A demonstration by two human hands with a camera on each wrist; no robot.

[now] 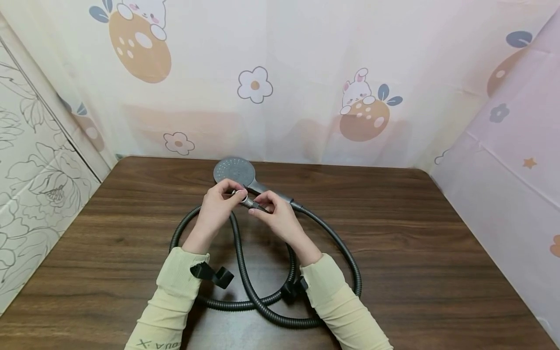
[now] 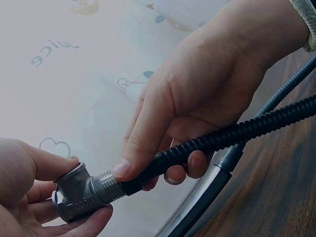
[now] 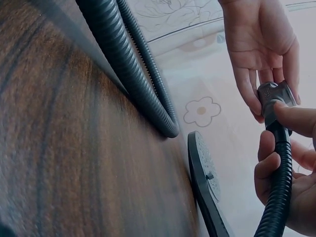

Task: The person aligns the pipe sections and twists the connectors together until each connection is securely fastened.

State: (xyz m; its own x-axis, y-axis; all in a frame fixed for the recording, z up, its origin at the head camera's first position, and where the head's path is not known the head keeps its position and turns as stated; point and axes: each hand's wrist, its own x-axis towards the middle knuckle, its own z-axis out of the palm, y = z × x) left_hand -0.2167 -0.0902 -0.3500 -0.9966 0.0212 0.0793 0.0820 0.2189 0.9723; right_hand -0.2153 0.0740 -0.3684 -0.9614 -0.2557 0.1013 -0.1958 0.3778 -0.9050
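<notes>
My left hand (image 1: 214, 206) pinches a metal tee pipe fitting (image 2: 78, 196) between thumb and fingers. Up against the fitting's side opening is a ribbed metal hose end (image 2: 113, 184), part of it showing outside. My right hand (image 1: 282, 217) holds the black corrugated shower hose (image 2: 222, 137) just behind that end, its thumb on the ribbed part and its fingers curled beneath. Both hands are raised above the table, close together. How deep the hose end sits in the fitting is hidden.
A grey hand shower (image 1: 235, 171) lies at the table's back edge, joined to the hose. Loops of hose spread across the wooden table (image 1: 437, 253) under and between the forearms. Black straps with mounts (image 1: 214, 275) sit on the wrists. A patterned curtain (image 1: 297, 58) hangs behind.
</notes>
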